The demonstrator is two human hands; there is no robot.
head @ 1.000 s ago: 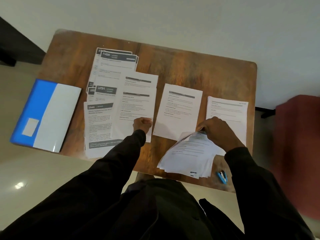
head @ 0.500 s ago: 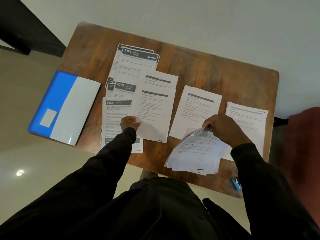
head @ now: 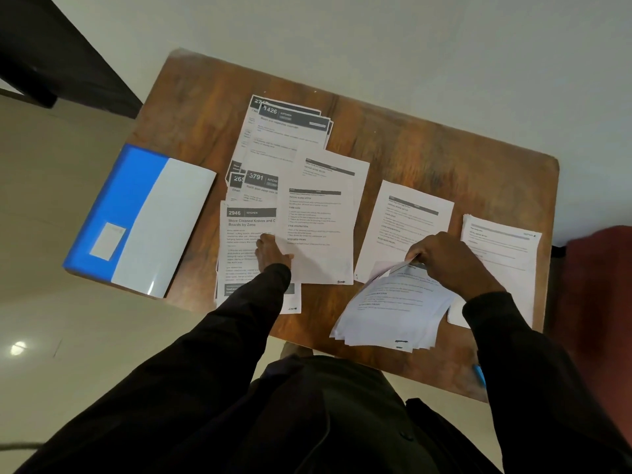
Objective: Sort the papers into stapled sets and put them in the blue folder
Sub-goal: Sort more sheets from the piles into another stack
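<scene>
Blue folder [head: 116, 206] untouched; L hand [head: 272, 253], fingers flat, has slid toward it onto 2946 sheet [head: 244, 230], R hand [head: 444, 261] farther off still pinches unsorted stack [head: 396, 313], so sorting's ongoing.

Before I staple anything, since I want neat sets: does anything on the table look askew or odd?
Nothing looks torn or spilled. The numbered kitchen sheets on the left overlap untidily at differing angles, with plain sheets lying over them. The stack near the right hand is fanned out, its top corner pinched and lifted.
</scene>
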